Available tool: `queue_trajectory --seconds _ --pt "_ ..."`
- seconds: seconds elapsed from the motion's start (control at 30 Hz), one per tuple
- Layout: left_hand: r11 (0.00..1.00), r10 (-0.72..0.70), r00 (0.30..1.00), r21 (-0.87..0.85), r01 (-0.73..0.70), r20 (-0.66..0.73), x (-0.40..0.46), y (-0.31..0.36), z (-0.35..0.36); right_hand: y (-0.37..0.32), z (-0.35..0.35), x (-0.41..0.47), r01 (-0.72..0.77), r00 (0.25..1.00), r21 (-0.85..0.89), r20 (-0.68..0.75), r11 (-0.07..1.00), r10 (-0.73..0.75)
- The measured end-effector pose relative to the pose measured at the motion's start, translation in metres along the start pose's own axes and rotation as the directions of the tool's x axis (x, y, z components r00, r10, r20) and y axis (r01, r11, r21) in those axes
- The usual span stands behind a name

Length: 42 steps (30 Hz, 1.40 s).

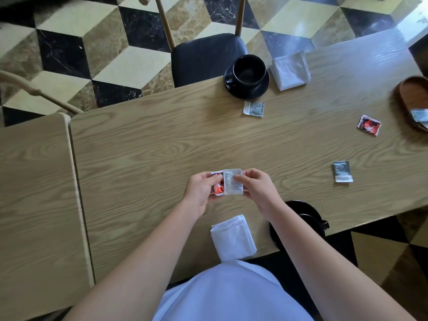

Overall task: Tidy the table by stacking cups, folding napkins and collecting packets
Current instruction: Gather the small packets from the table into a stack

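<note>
Head view: nearest the camera, a folded white napkin (233, 238) lies at the bench (143, 154) edge, with a black cup (308, 222) on its saucer just to its right, partly hidden by the right forearm. Above the bench middle, the left hand (200, 189) pinches a red packet (217, 185) while the right hand (256, 186) pinches a white packet (234, 183) laid over it; both hands are grasping. Squaring the two packets edge to edge before reaching for more would probably keep the bundle from slipping. Loose packets remain: a grey one (254, 108) near the far cup (249, 71), a dark one (342, 171) to the right, and a red one (368, 125) beside a brown wooden tray (410, 98) that already holds a packet. A second napkin (290, 69) lies beside the far cup. Nothing blocks the reach to these.
</note>
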<state>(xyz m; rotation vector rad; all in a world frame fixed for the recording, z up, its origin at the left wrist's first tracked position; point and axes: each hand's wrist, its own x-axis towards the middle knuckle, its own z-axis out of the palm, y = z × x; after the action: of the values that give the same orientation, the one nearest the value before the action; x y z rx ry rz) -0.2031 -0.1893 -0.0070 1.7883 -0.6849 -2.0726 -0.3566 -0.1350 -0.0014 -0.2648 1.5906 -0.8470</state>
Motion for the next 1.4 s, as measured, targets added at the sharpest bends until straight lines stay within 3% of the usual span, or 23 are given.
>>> queue_trajectory --seconds 0.2,0.33,0.4,0.47,0.57,0.67,0.83,0.9,0.93,1.0,1.03,1.07,1.13,1.23,1.4 --pt "0.998 -0.007 0.998 -0.063 0.01 0.056 0.007 0.024 0.029 -0.023 -0.005 0.015 0.06 0.994 -0.08 -0.082 0.995 -0.066" --pt "0.999 -0.001 0.996 -0.042 0.005 0.084 0.018 0.041 0.048 -0.053 -0.025 0.035 0.053 0.999 -0.055 -0.009 0.997 -0.054" --pt "0.998 -0.001 0.999 -0.067 0.005 0.051 0.026 0.052 0.055 -0.075 -0.044 0.061 0.092 0.989 -0.007 -0.116 0.996 -0.092" --pt "0.995 -0.004 1.0 -0.095 0.006 0.015 0.032 0.063 0.058 -0.098 -0.061 0.1 0.151 0.938 -0.258 -0.267 0.954 -0.22" --pt "0.995 -0.011 0.999 -0.104 0.006 -0.047 0.04 0.075 0.062 -0.13 -0.065 0.15 0.146 0.904 -0.651 -0.218 0.745 -0.367" --pt "0.995 -0.019 0.996 -0.097 0.011 -0.084 0.046 0.082 0.065 -0.142 -0.059 0.184 0.125 0.911 -0.763 -0.165 0.634 -0.378" --pt "0.998 -0.034 0.993 -0.06 0.028 -0.116 0.055 0.089 0.075 -0.138 -0.055 0.199 0.11 0.911 -0.799 -0.156 0.591 -0.382" --pt "0.998 -0.044 0.991 -0.056 0.037 -0.123 0.057 0.091 0.081 -0.137 -0.057 0.196 0.116 0.926 -0.759 -0.15 0.64 -0.346" --pt "0.997 -0.052 0.99 -0.06 0.044 -0.131 0.058 0.091 0.085 -0.136 -0.06 0.193 0.123 0.938 -0.675 -0.16 0.727 -0.307" --pt "0.994 -0.085 0.984 -0.084 0.073 -0.154 0.062 0.09 0.091 -0.133 -0.066 0.173 0.107 0.972 -0.325 -0.165 0.94 -0.167" --pt "0.99 -0.111 0.981 -0.1 0.095 -0.161 0.063 0.088 0.094 -0.13 -0.072 0.158 0.08 0.987 -0.12 -0.132 0.99 -0.095" --pt "0.986 -0.136 0.978 -0.115 0.118 -0.16 0.065 0.087 0.099 -0.126 -0.077 0.141 0.048 0.996 0.05 -0.073 0.998 -0.044" --pt "0.981 -0.168 0.976 -0.119 0.152 -0.137 0.066 0.085 0.112 -0.111 -0.09 0.109 -0.01 1.0 0.23 0.007 0.973 0.008" --pt "0.983 -0.176 0.982 -0.074 0.171 -0.067 0.065 0.078 0.141 -0.082 -0.107 0.07 -0.021 0.999 0.256 -0.039 0.966 0.032" --pt "0.986 -0.169 0.983 0.018 0.168 0.078 0.052 0.065 0.192 -0.056 -0.131 0.036 0.049 0.978 0.149 -0.207 0.988 -0.018"
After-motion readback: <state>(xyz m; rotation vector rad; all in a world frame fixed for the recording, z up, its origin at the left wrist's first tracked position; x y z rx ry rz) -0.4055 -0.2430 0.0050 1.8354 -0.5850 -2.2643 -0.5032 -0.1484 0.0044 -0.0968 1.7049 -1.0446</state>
